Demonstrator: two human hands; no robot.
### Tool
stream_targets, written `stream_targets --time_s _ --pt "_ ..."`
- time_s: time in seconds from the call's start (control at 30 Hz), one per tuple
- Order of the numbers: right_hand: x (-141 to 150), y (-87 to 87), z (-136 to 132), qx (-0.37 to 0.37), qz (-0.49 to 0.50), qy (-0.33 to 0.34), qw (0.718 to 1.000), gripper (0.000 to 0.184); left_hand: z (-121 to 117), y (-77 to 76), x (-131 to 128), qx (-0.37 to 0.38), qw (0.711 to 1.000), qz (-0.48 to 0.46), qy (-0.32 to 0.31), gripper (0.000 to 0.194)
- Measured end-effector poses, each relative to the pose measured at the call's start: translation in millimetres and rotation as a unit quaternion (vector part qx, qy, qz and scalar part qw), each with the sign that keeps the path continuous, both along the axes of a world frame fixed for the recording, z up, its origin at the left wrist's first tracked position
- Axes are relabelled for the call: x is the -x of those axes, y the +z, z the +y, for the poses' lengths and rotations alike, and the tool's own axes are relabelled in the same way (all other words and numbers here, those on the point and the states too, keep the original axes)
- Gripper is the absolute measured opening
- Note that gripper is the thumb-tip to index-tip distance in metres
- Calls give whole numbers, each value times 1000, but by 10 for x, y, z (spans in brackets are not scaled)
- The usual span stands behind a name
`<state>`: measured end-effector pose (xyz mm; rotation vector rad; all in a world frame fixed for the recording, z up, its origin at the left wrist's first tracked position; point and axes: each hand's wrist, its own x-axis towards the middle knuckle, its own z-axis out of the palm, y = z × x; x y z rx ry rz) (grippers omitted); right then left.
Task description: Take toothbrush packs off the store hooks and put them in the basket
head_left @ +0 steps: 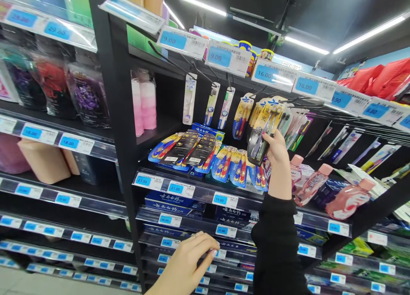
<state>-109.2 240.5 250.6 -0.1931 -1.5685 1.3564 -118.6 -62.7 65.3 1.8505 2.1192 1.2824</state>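
My right hand [278, 156] is raised in a black sleeve and grips a pack of dark toothbrushes [264, 135] that hangs among other packs on hooks. Around it hang several more toothbrush packs [242, 115], and flat packs [224, 160] lie on the shelf just below. My left hand [192, 254] is low, with a ring on one finger; its fingers are stretched out and rest against the price rail of a lower shelf [224, 232] near blue toothpaste boxes [174, 201]. It holds nothing.
Blue price tags [173, 41] line every shelf edge. Pink bottles [347, 199] lie on the shelf to the right, and pink cylinders [147, 100] stand further left. A black upright post [112, 94] divides the shelving; the left bay holds bagged goods [86, 94] and beige containers [45, 160].
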Motion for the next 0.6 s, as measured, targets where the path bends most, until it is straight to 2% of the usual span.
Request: stream_targets --time_s 0.1,0.27,0.43,0.6 --pt "-267 -12 -262 -26 25 8 999 38 19 3 -25 10 1000 -4 -10 21" --pt "-597 6 -627 -68 41 -23 997 37 33 -26 -41 25 999 -9 -17 22" --pt "-761 6 -706 -86 33 -38 995 36 23 -29 -57 22 1000 -4 -21 20" --pt "-915 37 -757 -82 41 -14 996 38 7 -51 -66 21 1000 -1 -19 19"
